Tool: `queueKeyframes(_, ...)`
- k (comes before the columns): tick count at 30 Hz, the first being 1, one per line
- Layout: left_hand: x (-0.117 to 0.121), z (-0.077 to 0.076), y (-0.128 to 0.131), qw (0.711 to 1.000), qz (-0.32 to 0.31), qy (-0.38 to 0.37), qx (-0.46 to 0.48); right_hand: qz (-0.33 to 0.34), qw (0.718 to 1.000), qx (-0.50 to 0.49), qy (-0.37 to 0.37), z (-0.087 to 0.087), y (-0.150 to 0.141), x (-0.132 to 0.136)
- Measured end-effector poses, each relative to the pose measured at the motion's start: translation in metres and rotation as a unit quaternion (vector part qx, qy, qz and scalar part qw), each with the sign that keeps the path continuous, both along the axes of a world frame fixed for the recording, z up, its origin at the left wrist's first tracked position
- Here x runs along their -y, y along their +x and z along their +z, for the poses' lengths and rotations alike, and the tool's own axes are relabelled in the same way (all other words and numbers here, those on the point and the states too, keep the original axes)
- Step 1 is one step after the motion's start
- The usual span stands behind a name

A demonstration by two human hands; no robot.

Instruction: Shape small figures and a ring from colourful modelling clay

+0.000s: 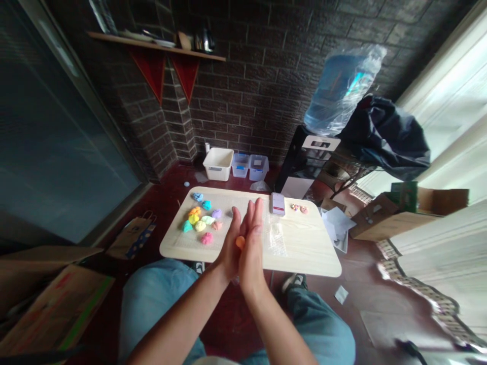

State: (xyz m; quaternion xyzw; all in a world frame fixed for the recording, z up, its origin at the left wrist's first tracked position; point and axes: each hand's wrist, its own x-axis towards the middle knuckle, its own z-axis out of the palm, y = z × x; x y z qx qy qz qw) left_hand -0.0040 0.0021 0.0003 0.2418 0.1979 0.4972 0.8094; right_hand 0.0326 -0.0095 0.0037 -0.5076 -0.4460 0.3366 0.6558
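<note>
My left hand [230, 245] and my right hand [251, 243] are pressed palm to palm above the small light wooden table [304, 248], fingers stretched out and pointing away from me. An orange lump of clay [240, 242] shows between the two palms. Several coloured clay lumps [201, 219] lie in a cluster on the table's left part, just left of my hands. Two small finished clay pieces [299, 208] rest near the far edge. A white and red card or packet [278, 203] lies beyond my fingertips, and a clear plastic sheet [277, 238] lies right of my hands.
White and clear plastic bins [218, 163] stand on the floor by the brick wall. A water dispenser [312, 157] with a blue bottle stands at the back right. Cardboard boxes [399, 213] sit right, more cardboard [49, 309] lies left. A paper bag [133, 234] stands left of the table.
</note>
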Motion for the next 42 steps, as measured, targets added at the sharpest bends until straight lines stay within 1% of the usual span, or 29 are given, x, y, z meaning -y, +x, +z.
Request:
queueKeyframes(2, 0.000, -0.002, -0.001, 1.000, 0.001, -0.001, -0.001, -0.010, 1.000, 0.004, -0.006, 0.004, 0.000, -0.001)
queueKeyframes(4, -0.001, -0.005, -0.003, 1.000, 0.010, -0.006, -0.016, -0.006, 1.000, 0.011, -0.006, 0.005, 0.000, -0.001)
queueKeyframes(6, -0.006, -0.008, -0.006, 0.999, 0.020, -0.010, -0.039, 0.013, 1.000, 0.027, -0.005, 0.001, -0.003, 0.000)
queueKeyframes(8, -0.009, -0.013, -0.007, 0.999, 0.025, -0.011, -0.042, 0.034, 0.998, 0.060, -0.002, -0.005, -0.003, -0.001)
queueKeyframes(9, -0.009, -0.014, -0.006, 0.999, 0.021, -0.012, -0.033, 0.015, 0.998, 0.063, -0.003, -0.008, -0.002, -0.005)
queueKeyframes(10, -0.008, -0.016, -0.004, 1.000, 0.015, -0.012, -0.021, -0.010, 0.999, 0.053, -0.008, -0.010, 0.002, -0.010)
queueKeyframes(13, -0.001, -0.018, 0.002, 1.000, 0.003, -0.018, 0.018, -0.034, 0.999, 0.042, -0.004, -0.014, 0.016, -0.031)
queueKeyframes(16, 0.003, -0.021, 0.004, 0.998, 0.023, -0.036, 0.039, -0.050, 0.998, 0.000, -0.030, -0.016, 0.025, -0.045)
queueKeyframes(19, 0.001, -0.025, 0.002, 0.997, 0.036, -0.052, 0.038, -0.063, 0.997, -0.030, -0.041, -0.021, 0.024, -0.047)
queueKeyframes(23, -0.002, -0.031, -0.001, 0.997, 0.052, -0.057, -0.006, -0.055, 0.996, -0.053, -0.048, -0.024, 0.020, -0.042)
queueKeyframes(24, -0.002, -0.031, -0.001, 0.996, 0.070, -0.047, -0.025, -0.049, 0.996, -0.054, -0.043, -0.023, 0.019, -0.041)
queueKeyframes(26, -0.001, -0.028, -0.001, 0.988, 0.131, -0.014, -0.076, -0.035, 0.998, -0.040, -0.024, -0.023, 0.016, -0.038)
queueKeyframes(28, 0.000, -0.022, -0.003, 0.971, 0.201, 0.023, -0.127, -0.018, 1.000, -0.020, -0.012, -0.023, 0.010, -0.034)
queueKeyframes(29, 0.000, -0.018, -0.005, 0.963, 0.227, 0.037, -0.143, -0.008, 1.000, -0.015, -0.013, -0.023, 0.007, -0.031)
queueKeyframes(30, 0.001, -0.014, -0.007, 0.959, 0.238, 0.047, -0.147, 0.003, 1.000, -0.015, -0.019, -0.023, 0.004, -0.028)
queueKeyframes(31, 0.003, -0.010, -0.009, 0.961, 0.231, 0.054, -0.141, 0.012, 0.999, -0.019, -0.026, -0.022, 0.001, -0.025)
queueKeyframes(33, 0.007, -0.002, -0.013, 0.975, 0.184, 0.059, -0.111, 0.017, 0.999, -0.023, -0.035, -0.019, -0.003, -0.021)
queueKeyframes(35, 0.012, 0.002, -0.014, 0.983, 0.144, 0.077, -0.089, -0.001, 1.000, -0.013, -0.026, -0.014, -0.003, -0.019)
queueKeyframes(36, 0.015, 0.003, -0.014, 0.981, 0.143, 0.094, -0.090, -0.015, 1.000, -0.003, -0.019, -0.011, -0.002, -0.018)
queueKeyframes(39, 0.023, -0.001, -0.010, 0.962, 0.188, 0.142, -0.138, -0.038, 0.999, 0.020, -0.009, -0.003, 0.004, -0.018)
queueKeyframes(41, 0.026, -0.005, -0.006, 0.952, 0.213, 0.134, -0.172, -0.049, 0.998, 0.020, -0.017, 0.000, 0.008, -0.019)
queueKeyframes(42, 0.027, -0.007, -0.005, 0.952, 0.215, 0.122, -0.178, -0.056, 0.998, 0.017, -0.019, 0.001, 0.010, -0.019)
